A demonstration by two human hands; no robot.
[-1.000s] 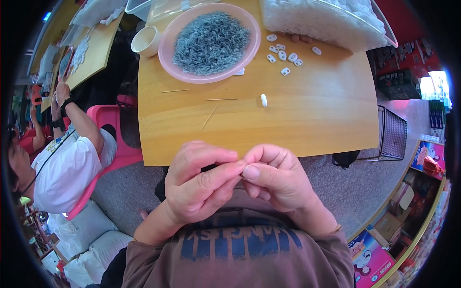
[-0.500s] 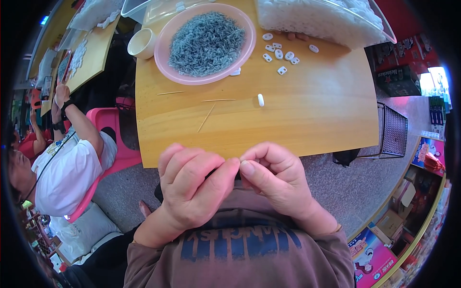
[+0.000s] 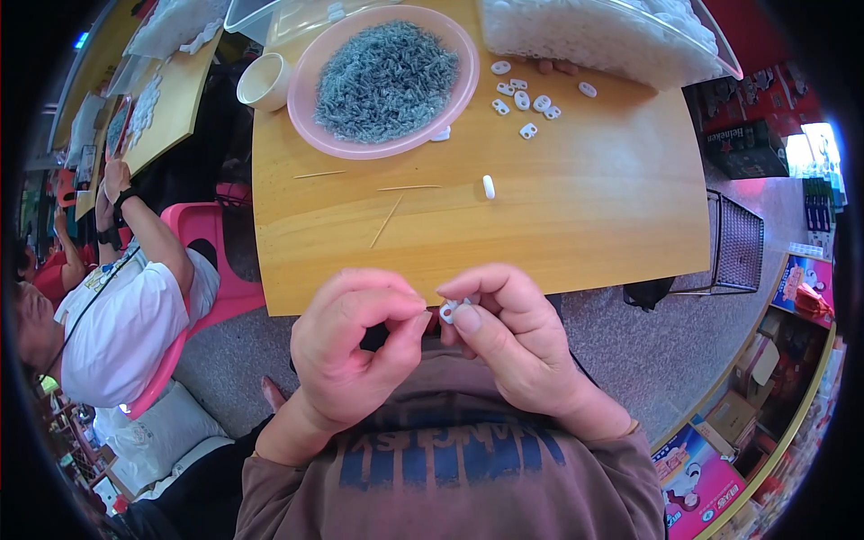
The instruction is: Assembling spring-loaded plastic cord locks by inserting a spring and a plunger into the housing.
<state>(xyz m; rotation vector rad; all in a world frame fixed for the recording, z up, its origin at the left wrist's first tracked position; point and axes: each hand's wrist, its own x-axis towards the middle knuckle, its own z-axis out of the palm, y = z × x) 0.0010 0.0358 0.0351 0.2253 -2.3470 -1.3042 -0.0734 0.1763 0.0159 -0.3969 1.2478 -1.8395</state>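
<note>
In front of my chest, past the table's near edge, my right hand point(image 3: 526, 346) pinches a small white plastic piece point(image 3: 447, 312) with holes between thumb and forefinger. My left hand point(image 3: 355, 351) is just left of it, thumb and forefinger tips pressed together. Whatever those left fingertips hold is too small or hidden to make out. Ahead on the wooden table point(image 3: 576, 225) lie thin wooden sticks like toothpicks point(image 3: 409, 188) and one white oval piece point(image 3: 489, 187).
A pink bowl point(image 3: 301, 112) holds a heap of small grey-blue translucent parts point(image 3: 387, 81). Beside it stands a cream cup point(image 3: 264, 83). Several white two-holed pieces point(image 3: 522, 101) lie before a clear bin point(image 3: 733, 67) of white parts. At left, a person in white point(image 3: 126, 324) sits on a pink chair point(image 3: 236, 288).
My fingertips have come apart slightly, the left hand drawing left. The white piece in my right fingers, hidden before, now shows. The things on the table have stayed put.
</note>
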